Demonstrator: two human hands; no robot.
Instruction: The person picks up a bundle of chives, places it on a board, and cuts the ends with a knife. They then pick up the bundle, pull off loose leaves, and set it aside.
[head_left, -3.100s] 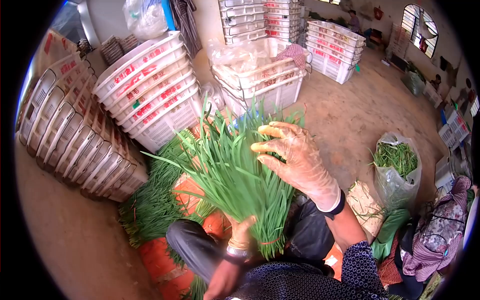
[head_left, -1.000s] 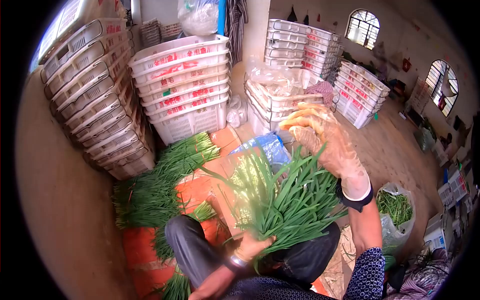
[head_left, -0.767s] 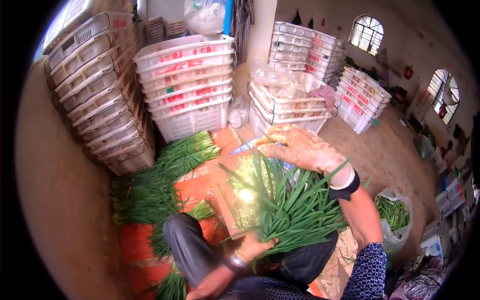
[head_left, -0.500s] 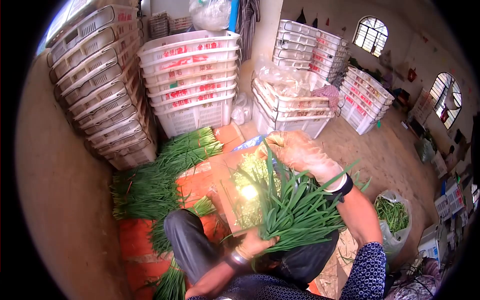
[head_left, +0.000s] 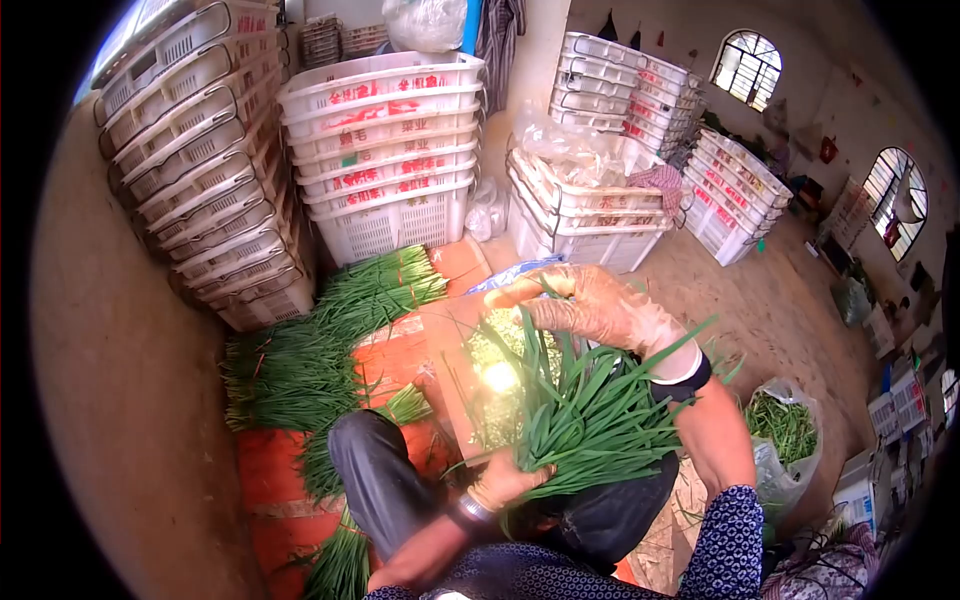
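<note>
A thick bunch of long green leafy stalks (head_left: 600,425) lies across my lap, its pale cut ends toward a flat board (head_left: 450,345). My left hand (head_left: 505,480), gloved, is closed round the near side of the bunch. At the far side my right hand (head_left: 600,305), also gloved, arches over the stalks with its thumb and fingers apart; a thin green leaf shows beside the fingers. Bright glare covers part of the pale stalk ends. Bundled green stalks (head_left: 290,375) lie to the left on an orange sheet (head_left: 275,470).
Stacked white crates stand at the left (head_left: 205,170) and behind the bundles (head_left: 385,160). Another crate (head_left: 590,200) holds clear plastic. A bag of greens (head_left: 785,430) sits on the floor at the right. More crates (head_left: 735,190) stand farther back.
My right hand has opened from a closer pinch, its fingers now spread and reaching slightly left. My left hand stays on the bunch. The view has shifted slightly.
</note>
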